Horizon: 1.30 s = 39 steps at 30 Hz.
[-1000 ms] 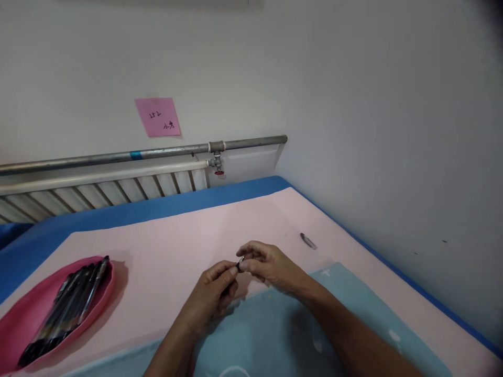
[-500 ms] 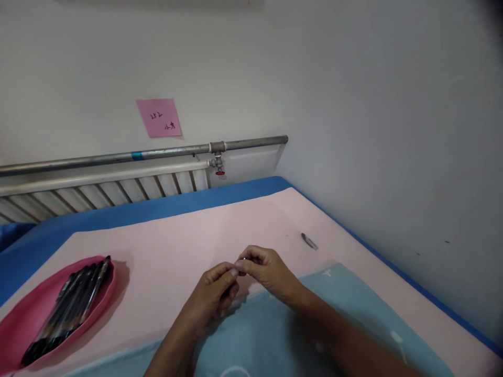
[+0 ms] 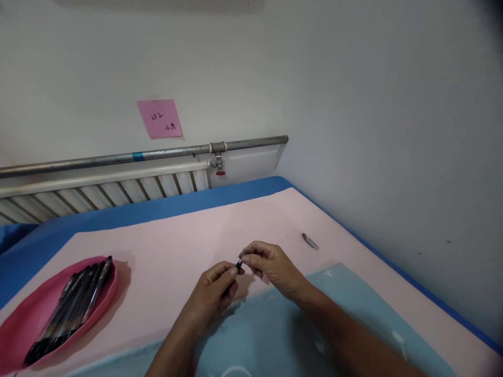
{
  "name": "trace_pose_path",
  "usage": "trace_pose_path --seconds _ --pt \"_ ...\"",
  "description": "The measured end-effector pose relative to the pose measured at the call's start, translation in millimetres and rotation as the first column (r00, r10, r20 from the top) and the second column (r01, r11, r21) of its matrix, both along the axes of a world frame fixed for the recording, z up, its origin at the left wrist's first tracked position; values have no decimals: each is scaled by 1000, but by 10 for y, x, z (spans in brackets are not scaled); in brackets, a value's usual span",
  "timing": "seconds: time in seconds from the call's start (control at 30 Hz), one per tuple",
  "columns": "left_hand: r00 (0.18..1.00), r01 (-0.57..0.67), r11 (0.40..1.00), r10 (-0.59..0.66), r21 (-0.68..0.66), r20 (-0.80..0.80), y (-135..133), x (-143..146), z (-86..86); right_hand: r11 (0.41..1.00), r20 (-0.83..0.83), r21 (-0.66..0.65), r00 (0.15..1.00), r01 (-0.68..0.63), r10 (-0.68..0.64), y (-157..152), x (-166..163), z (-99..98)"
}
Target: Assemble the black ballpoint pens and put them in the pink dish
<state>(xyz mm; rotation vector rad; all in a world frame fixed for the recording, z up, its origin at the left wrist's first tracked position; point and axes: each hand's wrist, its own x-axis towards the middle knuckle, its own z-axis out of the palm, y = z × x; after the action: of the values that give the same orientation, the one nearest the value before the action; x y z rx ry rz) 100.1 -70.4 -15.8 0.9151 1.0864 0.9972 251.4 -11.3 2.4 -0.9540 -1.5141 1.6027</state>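
My left hand [image 3: 215, 289] pinches a short black piece with a silvery end [image 3: 239, 265], which looks like part of a pen; most of it is hidden by the fingers. The fingers of my right hand [image 3: 274, 266] are closed together right at the silvery end. Whether they hold a separate small part cannot be made out. To the right, apart from both hands, a pen cap [image 3: 310, 241], dark at one end and clear at the other, lies on the pink mat [image 3: 176, 246].
At the left stands a pink oval dish [image 3: 23, 324] with several dark pens [image 3: 73, 303] in it. A light blue cloth [image 3: 267, 335] lies under my forearms. Behind the blue table edge [image 3: 236, 189] are a radiator [image 3: 149, 187] and a pipe [image 3: 255, 142]; a wall rises at the right.
My right hand has drawn slightly up and away from my left fingertips. The black piece with the silvery end now shows between the hands. My left hand has hardly moved.
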Motion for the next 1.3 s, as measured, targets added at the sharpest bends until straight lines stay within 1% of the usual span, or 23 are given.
trace_pose_path --seconds 0.07,0.17,0.23,0.37,0.43,0.53,0.67,0.7,0.8,0.83,0.97,1.1,1.23,1.3 --pt "1000 -2 1000 2 -12 2 2 11 1 1000 3 -7 1000 5 -5 -7 -8 2" --pt "1000 -11 1000 11 -18 10 6 27 1 997 -21 -22 997 -71 71 -26 -21 10" --pt "1000 -8 1000 8 -8 12 10 35 1 996 -26 -10 996 -86 86 -34 -31 7" --pt "999 -21 1000 22 4 -46 17 47 5 999 51 42 999 2 -4 -34 -47 -14" --pt "998 -35 999 34 -4 -59 18 49 9 999 68 27 998 -17 16 -30 -47 -16" --pt "998 -32 999 31 -15 -56 19 47 6 998 48 15 997 -63 62 -26 -46 -8" --pt "990 -47 999 50 27 -130 17 42 -21 993 112 113 992 39 -51 -27 -48 -4" --pt "988 -54 998 58 34 -144 16 42 -30 994 115 100 992 35 -47 -26 -46 -6" --pt "985 -63 998 65 16 -161 16 38 -58 998 57 -6 997 -55 55 -14 -29 -29" --pt "984 -63 998 64 7 -164 19 37 -68 997 41 -22 997 -69 69 -8 -22 -40" --pt "983 -90 996 89 2 -158 31 35 -87 999 53 -33 999 0 2 2 -8 -70" --pt "985 -91 994 80 -67 -156 26 38 -66 991 -42 -101 995 -90 86 0 -7 -64" --pt "980 -148 989 145 -10 -136 12 61 -55 993 -41 -88 997 -74 71 16 8 -63" --pt "983 -147 988 141 -39 -115 9 73 -64 990 -47 -92 994 -106 102 25 21 -65"
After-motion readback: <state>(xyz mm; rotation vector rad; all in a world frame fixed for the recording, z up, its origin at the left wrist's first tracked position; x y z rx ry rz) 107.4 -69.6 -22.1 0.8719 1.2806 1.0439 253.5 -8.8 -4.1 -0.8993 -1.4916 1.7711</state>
